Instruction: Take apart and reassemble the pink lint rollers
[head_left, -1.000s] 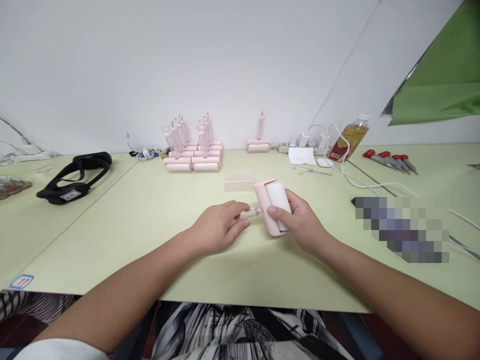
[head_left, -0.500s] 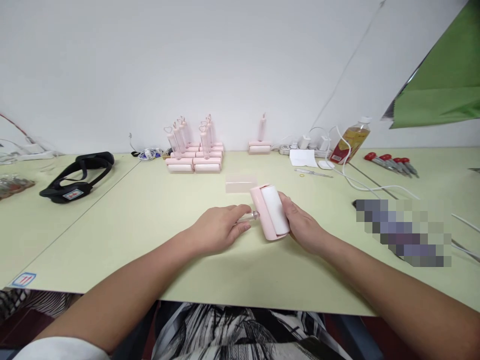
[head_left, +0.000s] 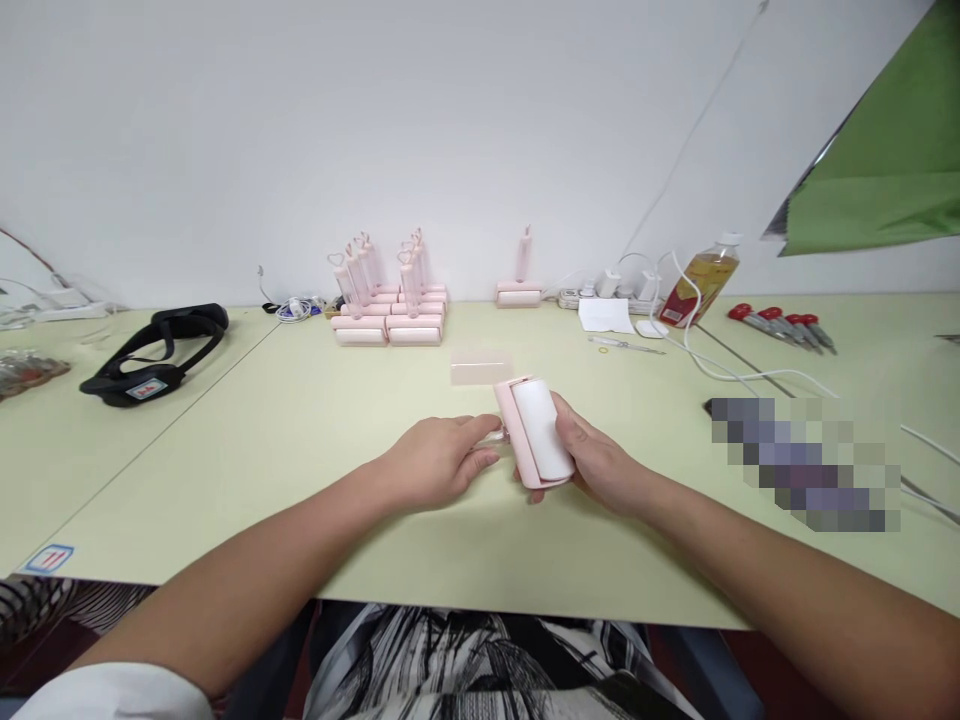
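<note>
A pink lint roller [head_left: 541, 430] with a white roll is held tilted above the table between both hands. My left hand [head_left: 442, 458] is closed around its clear handle, most of which the fingers hide. My right hand [head_left: 592, 450] wraps the head from the right, the thumb on the white roll and fingertips showing under the lower end. Just behind the roller lies a flat, pale pink see-through piece [head_left: 480, 372] on the table.
Several upright pink lint rollers [head_left: 390, 325] stand by the wall, and one more lint roller [head_left: 519, 292] farther right. Black headgear [head_left: 161, 360] lies left. On the right are a bottle [head_left: 701, 285], white cables [head_left: 720, 375], red-capped markers [head_left: 784, 325] and a pixelated object [head_left: 802, 465].
The roller head has turned slightly, showing more of its white roll, and shifted a little left. Fingertips of my right hand now show beneath it. My left hand stays nearly still.
</note>
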